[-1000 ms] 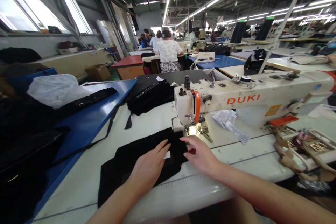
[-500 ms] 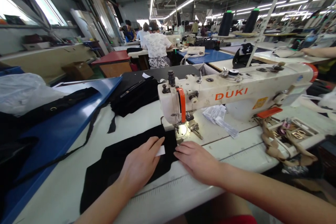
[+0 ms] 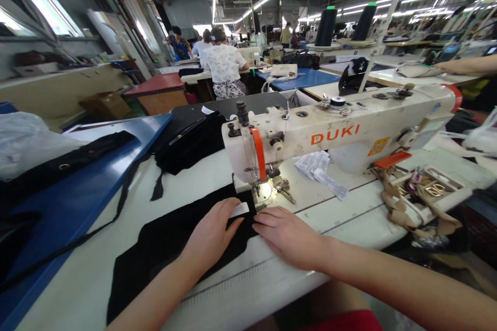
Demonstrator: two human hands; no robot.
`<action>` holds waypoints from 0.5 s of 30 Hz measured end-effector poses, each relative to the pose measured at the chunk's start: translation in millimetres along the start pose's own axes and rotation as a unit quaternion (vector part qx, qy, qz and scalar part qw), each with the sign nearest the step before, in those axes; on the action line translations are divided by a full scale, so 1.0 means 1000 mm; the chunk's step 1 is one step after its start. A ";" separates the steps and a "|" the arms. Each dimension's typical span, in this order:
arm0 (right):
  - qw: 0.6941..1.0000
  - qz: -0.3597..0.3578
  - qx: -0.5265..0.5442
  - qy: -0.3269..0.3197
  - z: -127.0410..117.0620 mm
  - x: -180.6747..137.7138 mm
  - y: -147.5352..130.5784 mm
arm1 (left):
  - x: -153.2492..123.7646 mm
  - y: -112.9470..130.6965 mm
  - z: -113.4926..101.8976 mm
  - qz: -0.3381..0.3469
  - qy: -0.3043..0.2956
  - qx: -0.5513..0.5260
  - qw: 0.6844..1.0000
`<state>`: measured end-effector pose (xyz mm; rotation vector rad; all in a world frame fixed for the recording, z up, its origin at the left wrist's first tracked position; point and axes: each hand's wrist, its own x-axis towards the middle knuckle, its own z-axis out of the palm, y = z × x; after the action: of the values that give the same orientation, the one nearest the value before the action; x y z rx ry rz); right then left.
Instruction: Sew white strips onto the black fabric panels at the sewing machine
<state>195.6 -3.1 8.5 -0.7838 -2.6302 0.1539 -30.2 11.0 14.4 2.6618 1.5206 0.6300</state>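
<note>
A piece of black fabric (image 3: 163, 243) lies flat on the white sewing table (image 3: 272, 274), with a small white label (image 3: 238, 210) on it near the needle. My left hand (image 3: 212, 235) rests flat on the fabric, fingers stretched toward the label. My right hand (image 3: 285, 232) lies flat at the fabric's right edge, fingers pointing left, just in front of the presser foot (image 3: 259, 192). The white DUKI sewing machine (image 3: 337, 132) stands directly behind both hands, its lamp lighting the needle plate.
Black garments (image 3: 190, 142) are piled behind the machine's left end. A blue table (image 3: 77, 196) carries dark cloth and a white plastic bag (image 3: 23, 142). White labels (image 3: 318, 165) and a tray of buckles and straps (image 3: 423, 189) sit right. People sit at tables farther back.
The view has shifted so the machine and fabric sit further left. Both hands have stayed flat on the fabric, with the label closer to the needle.
</note>
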 end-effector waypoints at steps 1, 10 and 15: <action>1.000 0.001 0.000 0.000 0.000 0.000 0.000 | 0.000 -0.001 0.001 0.009 0.002 -0.002 1.000; 1.000 0.005 -0.001 0.006 0.000 0.000 -0.001 | 0.015 0.009 -0.014 -0.056 -0.014 -0.087 0.995; 1.000 0.010 0.017 -0.002 -0.003 0.001 -0.001 | 0.033 0.015 -0.030 -0.232 -0.177 -0.231 0.928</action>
<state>195.5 -3.7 11.8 -0.8005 -2.6169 0.2044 -13.9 24.7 55.5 1.8547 1.5687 0.3849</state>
